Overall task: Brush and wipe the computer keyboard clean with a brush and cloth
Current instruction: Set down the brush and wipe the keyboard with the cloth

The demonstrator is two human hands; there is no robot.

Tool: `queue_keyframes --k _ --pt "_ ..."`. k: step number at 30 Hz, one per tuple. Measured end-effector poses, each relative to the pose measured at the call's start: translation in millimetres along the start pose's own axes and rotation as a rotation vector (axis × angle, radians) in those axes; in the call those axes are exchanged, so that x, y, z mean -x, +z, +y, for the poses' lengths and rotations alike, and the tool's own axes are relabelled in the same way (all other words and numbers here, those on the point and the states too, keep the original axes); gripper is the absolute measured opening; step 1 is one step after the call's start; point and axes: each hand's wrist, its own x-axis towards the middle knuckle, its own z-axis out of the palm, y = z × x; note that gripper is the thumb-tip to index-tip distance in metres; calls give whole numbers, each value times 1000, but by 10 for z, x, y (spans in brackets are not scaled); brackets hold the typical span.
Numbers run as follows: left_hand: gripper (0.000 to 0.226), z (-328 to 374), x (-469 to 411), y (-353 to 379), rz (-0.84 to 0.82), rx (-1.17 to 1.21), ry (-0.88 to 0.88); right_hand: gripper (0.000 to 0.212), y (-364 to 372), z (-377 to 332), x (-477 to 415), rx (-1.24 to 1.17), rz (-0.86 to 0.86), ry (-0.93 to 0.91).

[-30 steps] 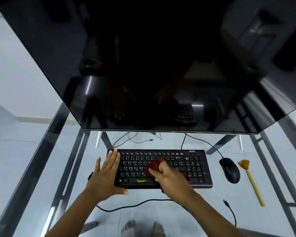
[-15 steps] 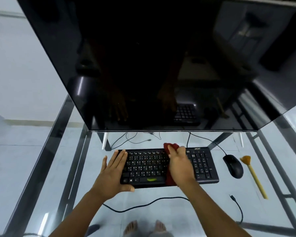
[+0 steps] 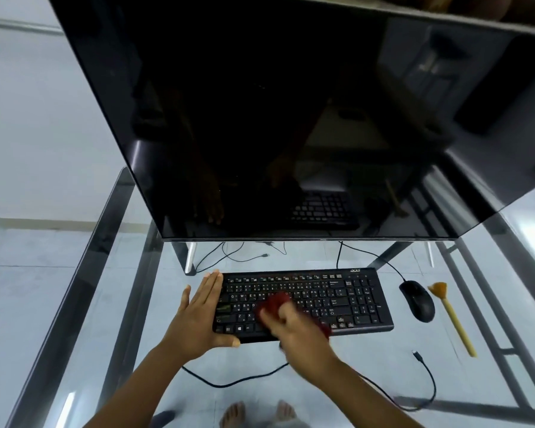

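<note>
Right hand (image 3: pixel 294 327), blurred, is closed on a red cloth (image 3: pixel 274 304) over the black keyboard (image 3: pixel 346 299) marked "acer". Left hand (image 3: pixel 198 313) lies flat, fingers together, on its left end. Yellow brush (image 3: pixel 453 319) rests on the glass counter (image 3: pixel 337 381).

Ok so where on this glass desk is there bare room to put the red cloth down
Bare glass lies left of the left hand, out to the desk edge. Right of the keyboard it is crowded: mouse, then brush. The near strip is crossed by a black cable.

Glass desk (image 3: pixel 112 307) on metal frame above pale tiled floor (image 3: pixel 19 273).
</note>
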Motion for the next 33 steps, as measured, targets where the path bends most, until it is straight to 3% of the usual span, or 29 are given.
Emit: queue_keyframes --k 1,6,8,11,13,14,16,18,21,23,25,27,29,31,33 --pt "139 -1 4 0 1 3 4 15 22 -18 59 27 -37 -84" --pt "137 -9 17 11 -2 3 10 58 -125 358 218 40 129 199" --pt "138 -11 7 14 -6 -6 13 48 20 338 149 21 201 163" --pt "138 -15 7 17 -15 -25 13 23 227 11 160 -139 76 -27" --pt "138 0 8 6 -14 -22 7 12 80 53 159 -257 70 92" --pt "139 8 9 7 -14 -15 1 19 -46 127 199 -153 150 135" --pt "140 20 14 2 -13 -17 -9 31 -185 363 249 -209 242 402" --pt "140 30 9 9 -15 -24 -9 35 -210 475 268 -250 306 526" --pt "141 22 1 10 -14 -51 -10 30 33 299 140 -162 321 288" --pt "141 20 -2 12 -13 -50 -8 13 146 14 80 -234 98 138" --pt "140 18 3 8 -10 -43 -5 10 -19 16 28 -216 118 195" --pt "138 19 11 9 2 -58 -3 34 -214 240 -79 -258 299 437" --pt "137 30 20 5 10 -66 5 33 -308 435 -166 -266 382 631" --pt "137 21 22 10 6 -64 10 21 -230 341 -311 -302 379 615" --pt "138 7 12 17 3 -65 12 19 -53 49 -401 -349 275 434"
